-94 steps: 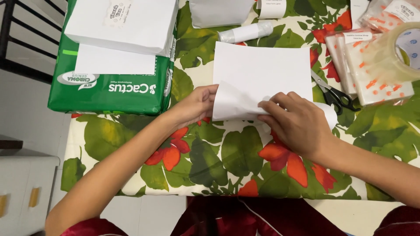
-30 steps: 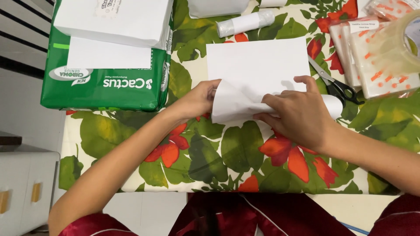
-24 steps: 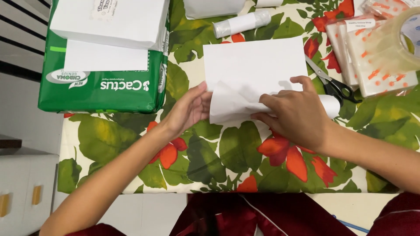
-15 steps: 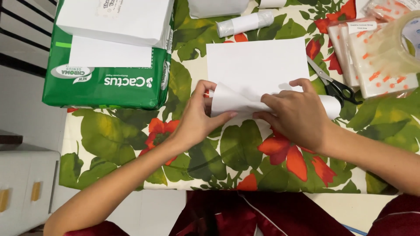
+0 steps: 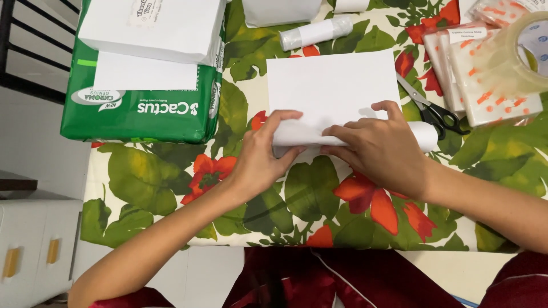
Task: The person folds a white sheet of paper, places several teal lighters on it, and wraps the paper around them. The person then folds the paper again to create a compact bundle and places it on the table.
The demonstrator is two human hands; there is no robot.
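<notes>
A white sheet of paper (image 5: pixel 331 85) lies on the flower-print tablecloth (image 5: pixel 148 188), its near edge rolled up around a white cylinder (image 5: pixel 425 136) whose right end sticks out. My left hand (image 5: pixel 260 157) grips the left end of the roll, thumb on top. My right hand (image 5: pixel 379 148) presses on the middle and right of the roll, fingers spread over it.
A green package with white boxes on top (image 5: pixel 142 68) sits at the left. Black scissors (image 5: pixel 434 111) lie right of the sheet. A clear tape roll (image 5: pixel 514 54) rests on printed plastic bags (image 5: pixel 485 97). A small white roll (image 5: pixel 317 31) lies at the back.
The loose near flap of the sheet has been wrapped tight around the cylinder. My left hand moved from the flap's edge to grip the roll's left end.
</notes>
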